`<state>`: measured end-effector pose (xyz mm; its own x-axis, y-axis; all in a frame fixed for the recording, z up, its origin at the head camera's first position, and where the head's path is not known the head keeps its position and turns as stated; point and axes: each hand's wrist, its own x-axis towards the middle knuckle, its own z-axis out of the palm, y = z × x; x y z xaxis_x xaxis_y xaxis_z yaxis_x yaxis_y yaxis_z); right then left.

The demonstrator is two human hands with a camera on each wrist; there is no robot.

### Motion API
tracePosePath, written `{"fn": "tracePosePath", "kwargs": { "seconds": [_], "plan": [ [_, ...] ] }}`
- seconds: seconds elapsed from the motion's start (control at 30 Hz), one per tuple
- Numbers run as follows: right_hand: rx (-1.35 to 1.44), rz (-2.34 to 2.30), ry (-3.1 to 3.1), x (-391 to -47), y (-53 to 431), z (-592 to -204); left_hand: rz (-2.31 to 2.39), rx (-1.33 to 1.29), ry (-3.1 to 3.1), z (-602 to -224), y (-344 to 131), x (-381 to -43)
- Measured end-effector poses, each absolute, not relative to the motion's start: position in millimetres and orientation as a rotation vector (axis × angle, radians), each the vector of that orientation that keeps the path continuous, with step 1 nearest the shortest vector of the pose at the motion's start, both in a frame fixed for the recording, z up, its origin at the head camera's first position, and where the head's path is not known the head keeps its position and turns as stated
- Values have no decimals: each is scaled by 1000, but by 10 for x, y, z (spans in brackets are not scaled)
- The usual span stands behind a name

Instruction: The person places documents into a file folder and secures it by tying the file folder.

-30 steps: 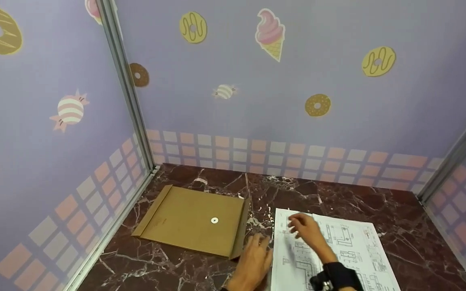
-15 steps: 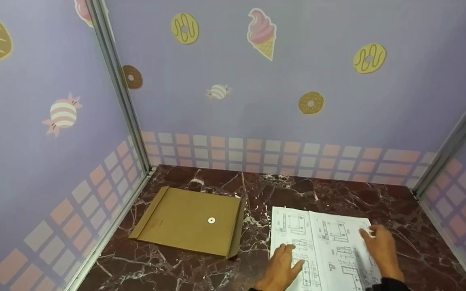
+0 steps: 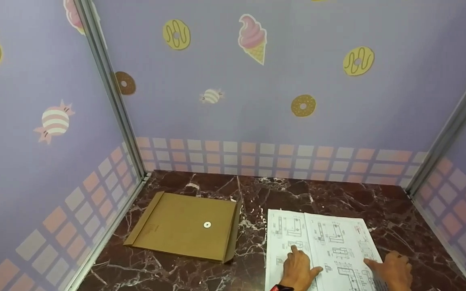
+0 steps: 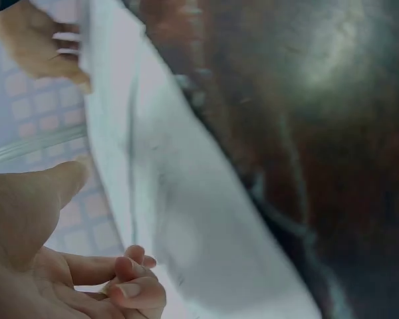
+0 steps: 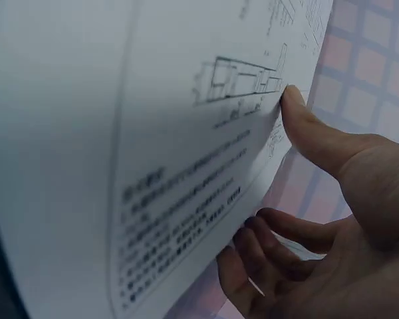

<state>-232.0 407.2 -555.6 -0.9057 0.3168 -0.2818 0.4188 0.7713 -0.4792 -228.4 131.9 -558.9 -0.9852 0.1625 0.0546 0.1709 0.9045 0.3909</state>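
White sheets [image 3: 330,230] printed with technical drawings lie on the dark marbled table at the front right. A lengthwise line divides them; I cannot tell whether it is an overlap or a fold. My left hand [image 3: 297,270] is over the left part, fingers pointing away and thumb spread to the right; in the left wrist view its fingers [image 4: 136,289] bend loosely beside the paper [image 4: 186,173]. At the right edge is my right hand [image 3: 397,271]. Its thumb [image 5: 312,133] touches the printed face, while its bent fingers [image 5: 249,256] meet the paper's edge.
Left of the sheets lies a flat brown document envelope [image 3: 184,226] with a white round button and side flaps. Patterned walls [image 3: 225,121] enclose the table [image 3: 253,258] at the back and both sides, with metal posts [image 3: 111,89] in the corners.
My left hand has moved from beside the envelope onto the sheets. My right hand went from above their left part to the right edge. The dividing line now shows more fully.
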Motion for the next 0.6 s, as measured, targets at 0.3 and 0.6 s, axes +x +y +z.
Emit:
{"fn": "tracePosePath", "kwargs": {
  "seconds": [0.3, 0.6],
  "plan": [
    [511, -853, 2770, -2404, 4037, -5586, -364, -279, -3028, -5653, 1473, -2220],
    [499, -885, 2788, -2395, 4007, -5611, -407, -338, -3114, -5681, 1559, -2210]
  ]
}}
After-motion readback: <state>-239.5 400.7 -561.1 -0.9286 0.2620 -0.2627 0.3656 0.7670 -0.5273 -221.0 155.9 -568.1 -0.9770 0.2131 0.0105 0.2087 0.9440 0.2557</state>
